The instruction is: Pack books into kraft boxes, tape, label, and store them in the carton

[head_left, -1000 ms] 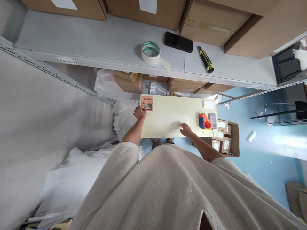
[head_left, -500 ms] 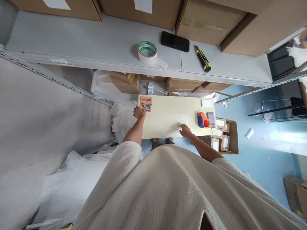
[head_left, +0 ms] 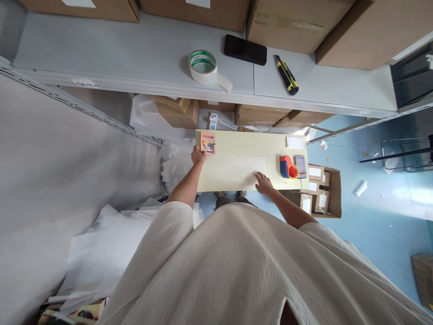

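Note:
My left hand is closed on the lower left corner of a pink book with a picture on its cover. The book is at the far left end of a pale yellow table; whether it rests flat or is slightly raised I cannot tell. Fingers apart, my right hand lies at the front right of a thin translucent sheet spread on the table. To the right of that hand stands a red and blue tape dispenser, beside a purplish item that is blurred.
A white card or pad lies at the table's back right. The shelf above holds a tape roll, a phone, a box cutter and cartons. An open carton of small boxes stands right; white sheets are piled left.
My left hand has shifted the pink book slightly right, in from the table's left edge. My right hand stays at nearly the same spot on the sheet. The view has tilted a little.

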Demonstrator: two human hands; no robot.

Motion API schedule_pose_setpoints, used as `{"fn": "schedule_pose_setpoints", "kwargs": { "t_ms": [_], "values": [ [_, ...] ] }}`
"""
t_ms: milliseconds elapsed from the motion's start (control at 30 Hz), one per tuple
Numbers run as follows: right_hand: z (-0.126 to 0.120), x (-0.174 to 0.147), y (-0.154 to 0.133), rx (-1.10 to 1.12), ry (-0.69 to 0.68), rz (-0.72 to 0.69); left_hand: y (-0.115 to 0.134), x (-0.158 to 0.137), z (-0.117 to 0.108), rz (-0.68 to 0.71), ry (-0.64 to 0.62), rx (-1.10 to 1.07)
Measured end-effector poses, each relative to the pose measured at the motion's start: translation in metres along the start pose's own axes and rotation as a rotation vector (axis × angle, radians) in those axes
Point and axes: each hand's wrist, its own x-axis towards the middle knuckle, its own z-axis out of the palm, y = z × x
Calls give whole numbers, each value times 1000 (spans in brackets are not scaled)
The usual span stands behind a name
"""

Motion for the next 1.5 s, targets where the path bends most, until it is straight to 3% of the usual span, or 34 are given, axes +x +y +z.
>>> {"fn": "schedule_pose_setpoints", "kwargs": {
  "t_ms": [167,367,500,633,800,1133,1300,1500],
  "values": [
    [2,5,1,-57,13,-46,10,-26,20,56,11,-341],
    [2,14,2,9,77,-61,27,-104,88,18,-201,-710],
    [3,15,8,133,146,-34,35,-155,133,-104,-331,-780],
    [7,10,19,236,190,23,36,-176,156,-122,-349,-750],
    [12,6,36,344,207,132,30,-178,167,-92,-323,-696],
    [11,22,42,559,241,387,18,-184,175,-190,-279,-608],
    [15,32,34,553,295,499,11,-184,170,-95,-257,-351],
    [15,36,30,522,280,483,4,-191,150,60,-274,71]
  ]
}}
